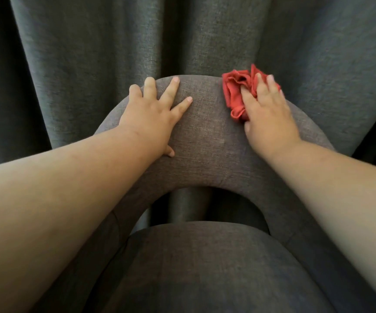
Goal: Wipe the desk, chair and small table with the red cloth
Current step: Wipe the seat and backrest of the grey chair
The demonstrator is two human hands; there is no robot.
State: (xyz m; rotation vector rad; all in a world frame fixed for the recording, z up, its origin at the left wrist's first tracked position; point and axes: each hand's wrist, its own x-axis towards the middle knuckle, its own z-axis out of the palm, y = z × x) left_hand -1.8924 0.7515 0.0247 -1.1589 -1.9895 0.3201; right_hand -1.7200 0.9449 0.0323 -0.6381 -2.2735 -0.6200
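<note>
One red cloth [239, 91] under right hand [270, 123]; left hand [151, 118] flat on one chair [205, 141].

I count one crumpled red cloth [239, 91], one grey fabric-upholstered chair with curved backrest [207, 132], one dark grey pleated curtain [92, 41], my two bare hands: left [151, 118], right [270, 118].

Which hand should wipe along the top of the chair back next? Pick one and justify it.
Right. The right hand already presses the red cloth onto the chair back, while the left hand lies flat and bare on the fabric, seemingly steadying it.
</note>
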